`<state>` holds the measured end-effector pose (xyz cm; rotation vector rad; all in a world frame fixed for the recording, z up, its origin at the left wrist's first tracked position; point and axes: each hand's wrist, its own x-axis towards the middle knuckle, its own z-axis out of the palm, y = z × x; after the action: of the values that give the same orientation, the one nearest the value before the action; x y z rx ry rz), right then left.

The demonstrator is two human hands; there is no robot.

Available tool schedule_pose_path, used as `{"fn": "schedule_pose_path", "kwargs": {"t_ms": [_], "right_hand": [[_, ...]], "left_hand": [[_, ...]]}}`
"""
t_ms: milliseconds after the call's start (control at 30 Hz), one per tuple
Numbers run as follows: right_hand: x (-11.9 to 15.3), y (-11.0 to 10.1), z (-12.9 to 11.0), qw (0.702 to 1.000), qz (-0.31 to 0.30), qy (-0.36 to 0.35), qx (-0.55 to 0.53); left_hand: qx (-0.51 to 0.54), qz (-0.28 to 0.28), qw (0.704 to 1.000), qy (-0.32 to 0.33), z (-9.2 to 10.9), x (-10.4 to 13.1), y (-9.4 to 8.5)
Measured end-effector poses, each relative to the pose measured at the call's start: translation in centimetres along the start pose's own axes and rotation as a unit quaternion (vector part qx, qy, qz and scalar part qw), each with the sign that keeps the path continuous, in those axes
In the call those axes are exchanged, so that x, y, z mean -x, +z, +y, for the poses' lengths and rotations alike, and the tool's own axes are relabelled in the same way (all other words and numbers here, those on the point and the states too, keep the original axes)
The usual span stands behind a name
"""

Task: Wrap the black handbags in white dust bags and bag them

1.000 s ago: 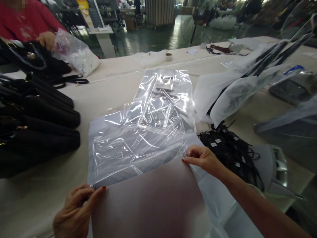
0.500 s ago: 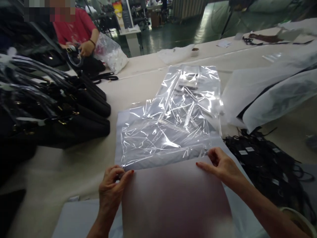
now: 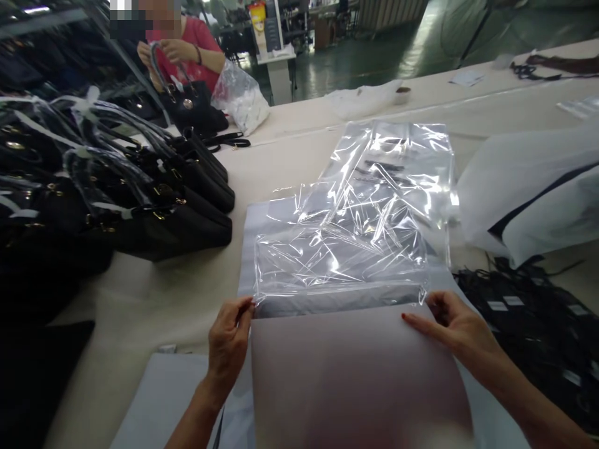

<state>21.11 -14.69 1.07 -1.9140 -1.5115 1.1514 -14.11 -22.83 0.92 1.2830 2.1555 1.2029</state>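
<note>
A stiff, translucent pinkish-grey sheet lies closest to me, its far edge up against the mouth of a clear plastic bag. My left hand is closed in a pinch on the bag's near left corner, beside the sheet's corner. At the opposite corner, my right hand grips the sheet, thumb on top and the other fingers curled at the bag's edge. Whether the sheet's edge is inside the bag, I cannot tell. More crinkled clear plastic is spread beyond it.
Black handbags with wrapped handles stand in rows at left. Black straps with white tags are heaped at right, below a white-wrapped item. Across the table, a person in a red top holds a black handbag.
The view has turned left, so things appear further right. My left thumb has moved off the sheet to the bag's corner. The other person has raised a handbag by its handles.
</note>
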Motion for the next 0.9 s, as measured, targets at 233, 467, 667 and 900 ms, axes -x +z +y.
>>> {"fn": "schedule_pose_path", "kwargs": {"t_ms": [233,467,667,900], "right_hand": [[0.6,0.1,-0.9,1.000,0.027,0.002,0.010],[0.8,0.3,-0.6,1.000,0.019,0.009,-0.018],[1.2,0.7,-0.3,0.999,0.042,0.010,-0.020],[2.0,1.8,0.6,0.985,0.159,-0.046,0.039]], "left_hand": [[0.173,-0.037,0.971,-0.160,0.6,-0.1,0.0],[0.321,-0.045,0.921,-0.214,1.2,0.0,-0.7],[0.301,-0.079,0.940,-0.137,0.3,0.6,-1.8],[0.063,0.013,0.993,0.095,-1.9,3.2,-1.0]]}}
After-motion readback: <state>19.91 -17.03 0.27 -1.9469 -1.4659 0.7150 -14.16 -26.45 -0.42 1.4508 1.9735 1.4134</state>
